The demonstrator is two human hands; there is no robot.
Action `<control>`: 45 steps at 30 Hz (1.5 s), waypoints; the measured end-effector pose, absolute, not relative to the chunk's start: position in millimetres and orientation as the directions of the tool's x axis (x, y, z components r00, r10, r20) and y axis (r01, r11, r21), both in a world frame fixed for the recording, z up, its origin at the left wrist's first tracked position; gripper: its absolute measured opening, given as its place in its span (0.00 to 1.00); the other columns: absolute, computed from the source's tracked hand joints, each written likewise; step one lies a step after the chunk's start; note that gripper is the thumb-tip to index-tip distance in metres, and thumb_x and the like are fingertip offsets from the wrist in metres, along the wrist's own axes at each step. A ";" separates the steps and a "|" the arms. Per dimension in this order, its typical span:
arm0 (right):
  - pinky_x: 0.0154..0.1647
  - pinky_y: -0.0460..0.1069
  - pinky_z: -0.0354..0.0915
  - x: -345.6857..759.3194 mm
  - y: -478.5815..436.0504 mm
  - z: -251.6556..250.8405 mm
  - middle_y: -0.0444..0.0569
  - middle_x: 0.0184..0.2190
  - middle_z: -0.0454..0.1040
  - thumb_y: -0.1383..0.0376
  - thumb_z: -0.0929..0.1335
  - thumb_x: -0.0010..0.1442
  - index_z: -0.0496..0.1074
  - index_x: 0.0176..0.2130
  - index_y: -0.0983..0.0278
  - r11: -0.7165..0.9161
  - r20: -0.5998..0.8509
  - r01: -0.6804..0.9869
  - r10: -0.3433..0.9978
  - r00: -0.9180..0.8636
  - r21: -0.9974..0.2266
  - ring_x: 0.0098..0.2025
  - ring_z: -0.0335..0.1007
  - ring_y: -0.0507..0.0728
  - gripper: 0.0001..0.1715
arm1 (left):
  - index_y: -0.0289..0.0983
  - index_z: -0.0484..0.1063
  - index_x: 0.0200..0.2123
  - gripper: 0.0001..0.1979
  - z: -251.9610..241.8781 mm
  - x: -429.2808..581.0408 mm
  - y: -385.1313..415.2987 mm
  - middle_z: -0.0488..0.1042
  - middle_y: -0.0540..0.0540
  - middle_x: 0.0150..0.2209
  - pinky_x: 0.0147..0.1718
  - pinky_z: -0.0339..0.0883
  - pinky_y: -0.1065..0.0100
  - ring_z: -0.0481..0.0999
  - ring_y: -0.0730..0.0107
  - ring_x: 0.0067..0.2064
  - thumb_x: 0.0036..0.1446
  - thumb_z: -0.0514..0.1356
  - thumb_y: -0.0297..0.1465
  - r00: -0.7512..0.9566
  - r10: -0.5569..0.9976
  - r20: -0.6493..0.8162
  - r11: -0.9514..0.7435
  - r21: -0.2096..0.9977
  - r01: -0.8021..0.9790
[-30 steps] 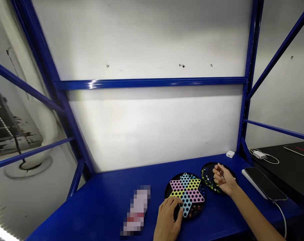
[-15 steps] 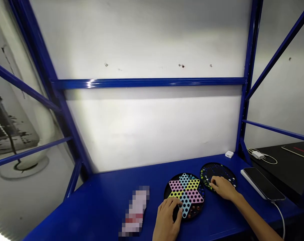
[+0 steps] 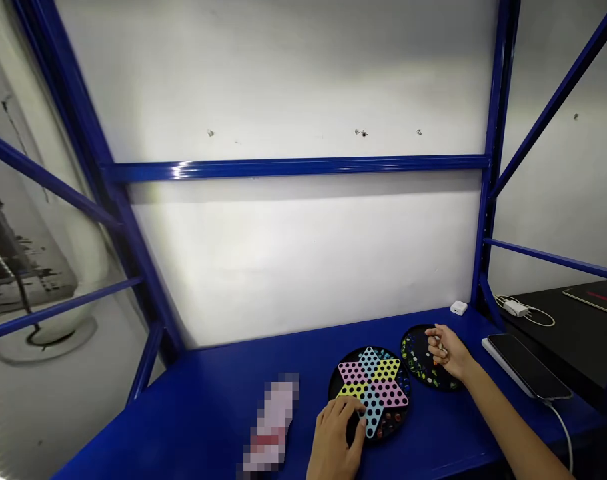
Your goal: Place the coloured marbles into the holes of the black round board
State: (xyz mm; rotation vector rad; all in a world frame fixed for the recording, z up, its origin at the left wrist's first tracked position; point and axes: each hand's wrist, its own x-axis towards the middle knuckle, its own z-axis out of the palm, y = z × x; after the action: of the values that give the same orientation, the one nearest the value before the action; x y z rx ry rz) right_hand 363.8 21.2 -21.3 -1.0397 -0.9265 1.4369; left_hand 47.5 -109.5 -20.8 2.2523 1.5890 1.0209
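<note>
A Chinese checkers board (image 3: 379, 385) shows a star of blue, pink and yellow points with holes, set in a round black tray holding marbles around the star. My left hand (image 3: 336, 433) lies over its lower left edge, thumb and fingers apart with a gap between them. To the right, a round black lid-like tray (image 3: 417, 343) holds many scattered small marbles, mostly green and blue with a few white. Above that tray, my right hand (image 3: 448, 353) is raised with its palm turned inward and fingers curled; what lies inside them is hidden.
A pixelated pale packet-like item (image 3: 271, 427) lies left of the board. At the right are a phone (image 3: 526, 367) on a white box and a small white case (image 3: 458, 307). The blue shelf (image 3: 208, 393) has blue posts and a crossbar (image 3: 303, 165) before a white wall.
My right hand has lifted from the marbles in the black tray and turned its palm inward, fingers curling. My left hand stays at the board's edge.
</note>
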 end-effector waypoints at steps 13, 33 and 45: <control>0.34 0.49 0.58 329.0 36.5 -41.1 0.49 0.30 0.73 0.62 0.69 0.58 0.65 0.29 0.61 0.115 0.109 0.842 0.992 -0.067 -0.528 0.35 0.70 0.59 0.08 | 0.46 0.75 0.40 0.07 -19.9 48.2 -112.0 0.80 0.48 0.45 0.52 0.69 0.57 0.77 0.59 0.50 0.64 0.57 0.34 0.181 0.902 0.391 -0.383 0.535 0.753; 0.38 0.50 0.60 339.0 76.9 -49.9 0.48 0.30 0.72 0.60 0.66 0.61 0.67 0.30 0.60 0.012 0.019 0.651 1.000 0.005 -0.759 0.39 0.71 0.60 0.09 | 0.45 0.75 0.40 0.06 -16.7 51.5 -115.2 0.80 0.49 0.44 0.51 0.71 0.57 0.78 0.59 0.49 0.63 0.58 0.32 0.161 0.904 0.396 -0.369 0.532 0.762; 0.30 0.49 0.62 341.0 74.7 -45.8 0.47 0.30 0.71 0.55 0.59 0.67 0.67 0.37 0.60 0.090 0.072 0.603 0.996 -0.054 -0.793 0.30 0.68 0.56 0.15 | 0.44 0.75 0.39 0.06 -19.3 51.5 -114.9 0.80 0.48 0.43 0.50 0.71 0.58 0.78 0.60 0.48 0.63 0.58 0.32 0.166 0.893 0.419 -0.386 0.520 0.762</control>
State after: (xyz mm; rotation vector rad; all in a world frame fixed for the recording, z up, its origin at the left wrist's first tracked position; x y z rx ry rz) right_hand 341.0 74.7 -45.8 -1.5819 -1.7314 0.7847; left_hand 51.5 -114.9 -19.3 2.2468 1.6192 1.0216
